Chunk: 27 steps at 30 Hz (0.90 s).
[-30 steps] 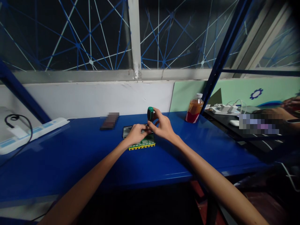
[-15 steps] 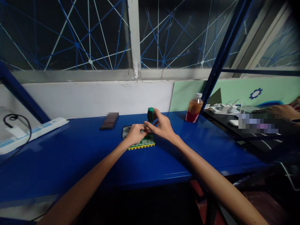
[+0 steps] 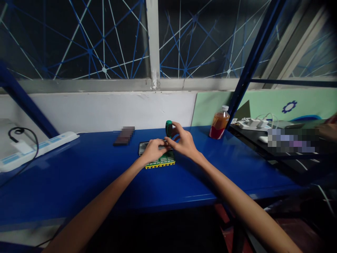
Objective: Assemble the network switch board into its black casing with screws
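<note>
My right hand (image 3: pixel 185 142) is closed around a green and black screwdriver (image 3: pixel 169 128), which stands nearly upright with its handle on top. The fingers hide its shaft and tip. Beside it, my left hand (image 3: pixel 154 150) lies over a green circuit board (image 3: pixel 167 158) with a yellow toothed edge. Its thumb and fingers come together near the foot of the screwdriver; what they pinch there is hidden. Behind the left hand, a dark framed tray-like piece (image 3: pixel 143 147) adjoins the board, partly covered.
The blue table (image 3: pixel 105 182) carries a blurred-out dark flat object (image 3: pixel 125 136) at the back, a bottle (image 3: pixel 219 122) of amber drink at the back right and a white power strip (image 3: pixel 52 146) on the left. Another person's hand (image 3: pixel 328 131) is over the dark desk on the right.
The whole view has shifted slightly. The screwdriver handle has turned or tilted a little in my right hand, while both hands keep their places over the board.
</note>
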{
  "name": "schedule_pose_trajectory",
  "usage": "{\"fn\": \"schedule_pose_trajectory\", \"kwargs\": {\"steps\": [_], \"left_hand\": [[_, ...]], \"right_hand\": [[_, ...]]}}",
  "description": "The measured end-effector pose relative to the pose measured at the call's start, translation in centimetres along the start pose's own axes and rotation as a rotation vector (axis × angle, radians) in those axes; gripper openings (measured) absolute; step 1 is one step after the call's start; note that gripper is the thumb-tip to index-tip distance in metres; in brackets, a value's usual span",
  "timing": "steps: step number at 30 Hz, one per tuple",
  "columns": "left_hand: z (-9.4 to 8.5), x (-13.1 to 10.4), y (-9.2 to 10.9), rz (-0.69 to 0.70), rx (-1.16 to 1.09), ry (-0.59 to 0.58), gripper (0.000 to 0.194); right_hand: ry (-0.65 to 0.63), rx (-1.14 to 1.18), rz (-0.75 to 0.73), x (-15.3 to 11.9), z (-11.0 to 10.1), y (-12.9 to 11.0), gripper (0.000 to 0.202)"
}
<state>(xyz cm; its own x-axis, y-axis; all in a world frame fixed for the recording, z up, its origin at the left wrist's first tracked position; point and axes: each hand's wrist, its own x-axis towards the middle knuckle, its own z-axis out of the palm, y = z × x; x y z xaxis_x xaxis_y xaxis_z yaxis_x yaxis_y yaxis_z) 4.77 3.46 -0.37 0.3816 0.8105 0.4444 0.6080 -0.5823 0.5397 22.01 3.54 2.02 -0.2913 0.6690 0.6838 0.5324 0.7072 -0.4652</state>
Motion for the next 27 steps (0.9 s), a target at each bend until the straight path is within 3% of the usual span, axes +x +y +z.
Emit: {"fn": "schedule_pose_trajectory", "kwargs": {"steps": [4, 11, 23, 27], "left_hand": [[0.06, 0.04, 0.07, -0.045, -0.018, 0.055, 0.013], [0.02, 0.14, 0.41, -0.016, -0.055, 0.015, 0.014], [-0.3, 0.06, 0.36, 0.012, -0.058, -0.049, 0.018], [-0.42, 0.01, 0.35, -0.024, 0.018, 0.001, 0.012]], "right_hand": [[0.012, -0.038, 0.007, -0.02, -0.04, -0.11, 0.059], [-0.01, -0.034, 0.002, -0.08, -0.13, -0.38, 0.048], [-0.01, -0.008, 0.003, -0.03, -0.24, -0.26, 0.053], [0.011, -0.026, -0.023, 0.0, -0.27, -0.17, 0.053]]}}
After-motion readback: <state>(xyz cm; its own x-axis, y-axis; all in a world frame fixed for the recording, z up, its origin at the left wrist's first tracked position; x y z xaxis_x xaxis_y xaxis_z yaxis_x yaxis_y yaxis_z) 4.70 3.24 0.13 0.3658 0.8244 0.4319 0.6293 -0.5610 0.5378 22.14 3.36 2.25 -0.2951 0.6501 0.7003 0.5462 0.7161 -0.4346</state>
